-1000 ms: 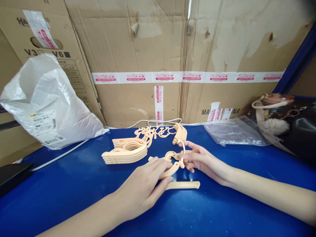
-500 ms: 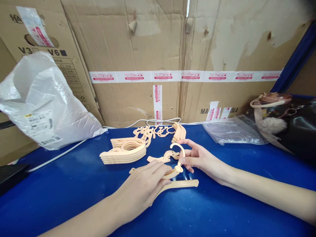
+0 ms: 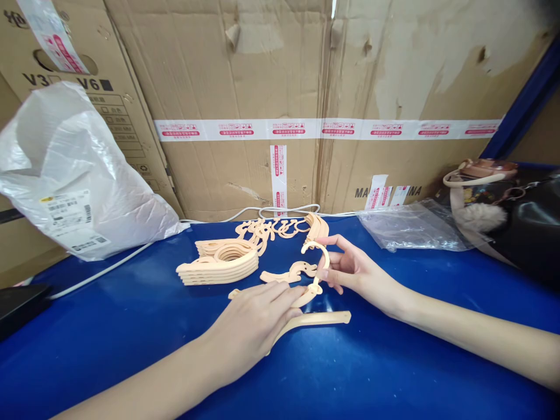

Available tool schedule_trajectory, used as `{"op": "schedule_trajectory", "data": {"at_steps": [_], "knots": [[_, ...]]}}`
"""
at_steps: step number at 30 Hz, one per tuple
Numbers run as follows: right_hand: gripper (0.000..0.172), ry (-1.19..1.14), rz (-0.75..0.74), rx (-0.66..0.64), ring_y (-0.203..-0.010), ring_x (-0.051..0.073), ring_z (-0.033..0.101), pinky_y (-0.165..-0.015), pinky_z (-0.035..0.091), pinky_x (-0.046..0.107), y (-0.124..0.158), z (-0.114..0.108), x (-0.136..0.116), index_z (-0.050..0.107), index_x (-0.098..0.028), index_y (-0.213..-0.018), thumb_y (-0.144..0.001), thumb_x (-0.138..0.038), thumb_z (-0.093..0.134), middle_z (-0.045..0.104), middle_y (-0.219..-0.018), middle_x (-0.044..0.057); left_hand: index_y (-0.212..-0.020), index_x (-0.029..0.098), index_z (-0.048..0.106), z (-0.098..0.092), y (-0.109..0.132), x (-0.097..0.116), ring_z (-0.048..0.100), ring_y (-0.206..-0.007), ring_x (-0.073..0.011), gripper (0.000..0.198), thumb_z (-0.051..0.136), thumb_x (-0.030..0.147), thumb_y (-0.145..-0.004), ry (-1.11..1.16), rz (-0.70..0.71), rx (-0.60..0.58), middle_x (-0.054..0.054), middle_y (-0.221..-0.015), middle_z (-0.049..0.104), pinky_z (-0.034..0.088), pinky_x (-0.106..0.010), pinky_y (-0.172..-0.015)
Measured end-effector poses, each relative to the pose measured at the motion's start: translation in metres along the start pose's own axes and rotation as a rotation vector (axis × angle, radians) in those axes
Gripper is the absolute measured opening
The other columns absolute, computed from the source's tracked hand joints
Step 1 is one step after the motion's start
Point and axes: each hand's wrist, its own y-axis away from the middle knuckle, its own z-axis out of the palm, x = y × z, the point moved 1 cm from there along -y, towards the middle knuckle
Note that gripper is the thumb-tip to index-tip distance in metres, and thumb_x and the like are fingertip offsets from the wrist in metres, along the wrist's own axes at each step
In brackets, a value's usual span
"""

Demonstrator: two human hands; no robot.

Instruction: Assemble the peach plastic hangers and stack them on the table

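Observation:
My left hand [image 3: 258, 321] is closed on a cream plastic hanger arm [image 3: 305, 298], most of it under my palm. My right hand [image 3: 350, 265] pinches a curved hanger hook [image 3: 324, 256] between thumb and fingers. The hook's lower end meets the end of the arm piece; I cannot tell whether it is seated. A second hanger arm [image 3: 321, 318] sticks out from beneath my left hand toward the right. Just behind my hands lies a loose hanger arm [image 3: 286, 274] on the blue table.
A stack of hanger pieces [image 3: 219, 271] stands left of centre. Several loose hooks [image 3: 284, 227] and another pile of arms [image 3: 317, 226] lie farther back. A white plastic bag [image 3: 87, 175] is at left, clear film [image 3: 411, 224] and a dark bag [image 3: 525, 216] at right. Cardboard [image 3: 245, 181] walls the back.
The hook has tilted slightly in my right hand, its tip lower toward the table. My left hand keeps its hold. The whole view has shifted a little.

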Motion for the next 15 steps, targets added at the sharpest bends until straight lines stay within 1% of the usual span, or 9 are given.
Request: {"op": "schedule_trajectory", "data": {"at_steps": [4,9,15], "knots": [[0.044,0.027,0.001,0.01,-0.059,0.007,0.049,-0.052,0.039,0.02,0.0002,-0.0002,-0.0005,0.038,-0.022,-0.113,-0.082,-0.03,0.068,0.061,-0.076,-0.004,-0.128,0.016,0.049,0.0033,0.0003,-0.0018,0.066,-0.093,-0.0235,0.032,0.032,0.026,-0.102,-0.055,0.019,0.039,-0.011,-0.11,0.067,0.054,-0.036,-0.076],[0.043,0.045,-0.024,0.02,-0.063,0.008,0.051,-0.052,0.039,0.02,0.0006,0.0001,0.0002,0.038,-0.021,-0.115,-0.084,-0.03,0.066,0.06,-0.079,-0.003,-0.13,0.018,0.047,0.0048,0.0003,-0.002,0.067,-0.091,-0.0232,0.034,0.031,0.027,-0.102,-0.067,0.017,0.06,-0.009,-0.107,0.068,0.055,-0.036,-0.073],[0.04,0.079,-0.072,0.036,-0.07,0.01,0.055,-0.054,0.04,0.021,0.0019,0.0001,-0.0027,0.038,-0.022,-0.117,-0.086,-0.025,0.063,0.061,-0.084,-0.001,-0.13,0.019,0.046,0.0059,-0.0002,-0.0006,0.069,-0.089,-0.0224,0.032,0.032,0.026,-0.102,-0.057,0.026,0.089,-0.007,-0.107,0.07,0.056,-0.035,-0.071]]}}
